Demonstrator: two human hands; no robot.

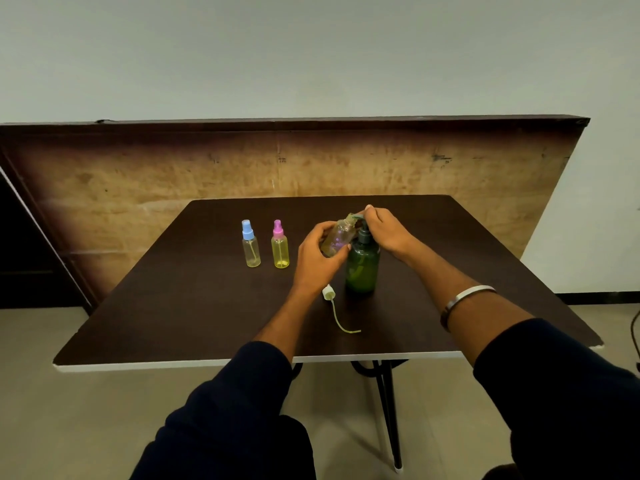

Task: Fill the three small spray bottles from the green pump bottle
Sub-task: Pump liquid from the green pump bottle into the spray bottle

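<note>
Nearest to us, our dark sleeves run forward over the worktop (173, 306) edge, and just behind our left wrist lies a white spray cap (328, 292) with its dip tube curling back toward us, unscrewed and set aside. Our left hand (317, 258) is wrapped around a small clear spray bottle (338, 237), holding it tilted with its open neck up against the nozzle of the green pump bottle (362, 268). That pump bottle stands upright on the worktop right beneath our right hand (386, 230), whose fingers curl over the pump head, ready to press or pressing it. The two hands sit close together, almost touching over the pump.

Well off to the left of our left hand stand two more spray bottles, one with a blue cap (250, 244) and one with a pink cap (280, 244), both capped and holding yellowish liquid; we judge those done. So we are on the last of the three. Next we need steady strokes on the pump while keeping the little neck right under the spout, or liquid will run down the outside. Then the white cap has to go back on.
</note>
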